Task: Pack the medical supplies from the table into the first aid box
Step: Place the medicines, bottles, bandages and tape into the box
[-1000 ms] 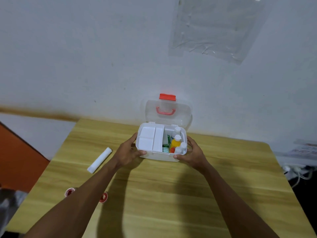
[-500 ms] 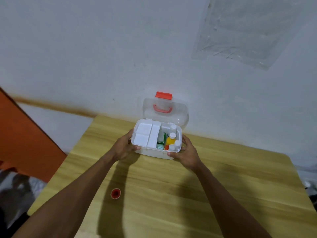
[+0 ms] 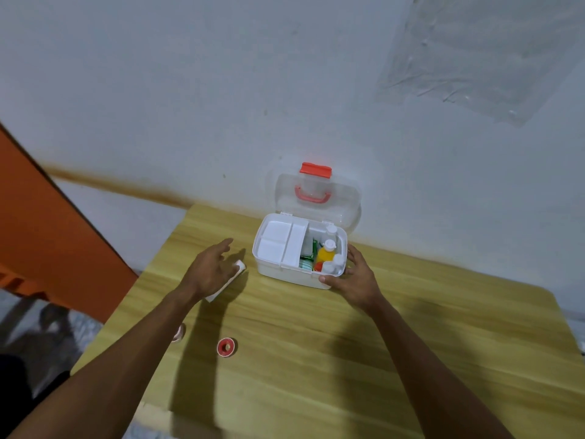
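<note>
1. The left hand (image 3: 211, 270) has left the white plastic first aid box (image 3: 299, 251); its fingers (image 3: 225, 246) are spread wide above the white paper-wrapped roll (image 3: 239, 266) on the wooden counter (image 3: 316, 343).
2. The right hand (image 3: 356, 277) still steadies the box.
3. A red-rimmed tape roll (image 3: 225, 346) lies unpacked.

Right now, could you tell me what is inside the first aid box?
The first aid box holds a white tray on its left, with bottles, one yellow, and green packets on the right. The tray hides whatever lies under it.

Wooden table (image 3: 411, 359) against white wall (image 3: 190, 90)
</note>
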